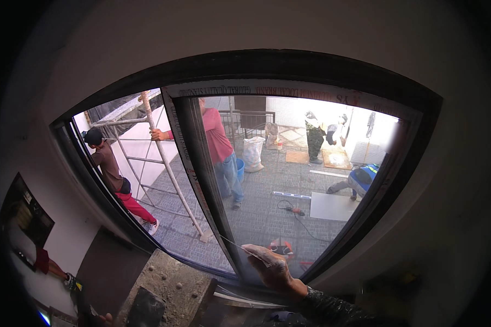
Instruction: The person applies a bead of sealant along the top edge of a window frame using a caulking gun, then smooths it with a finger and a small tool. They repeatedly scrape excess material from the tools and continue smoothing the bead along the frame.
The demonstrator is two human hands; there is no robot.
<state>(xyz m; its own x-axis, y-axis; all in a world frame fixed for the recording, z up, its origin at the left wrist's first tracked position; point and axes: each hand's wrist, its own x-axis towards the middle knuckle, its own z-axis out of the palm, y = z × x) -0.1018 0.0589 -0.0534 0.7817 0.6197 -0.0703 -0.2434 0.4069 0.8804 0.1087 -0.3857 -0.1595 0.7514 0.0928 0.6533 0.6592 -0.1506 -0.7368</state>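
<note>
My right hand (270,268), pale with dust, reaches up from the lower right in a dark patterned sleeve. Its fingers are closed on a thin, flat, blade-like tool (232,242), seen nearly edge-on and pointing up and left. Behind it stands a sliding glass door (278,218) in a dark frame (204,180); whether the tool touches it, I cannot tell. At the lower left edge, a few fingers, seemingly of my left hand (106,318), show dimly. What they hold is hidden in shadow. Between the hands lies a dusty, crusted board (172,280) with a dark rectangular piece (146,308) on it.
Outside, one person (112,169) and another in a pink shirt (219,136) stand by a metal scaffold frame (163,155). Farther off, a person (314,139) stands and another (361,180) bends over a pale sheet (330,206). A white sack (253,154) and a corded power tool (295,210) are on the paving.
</note>
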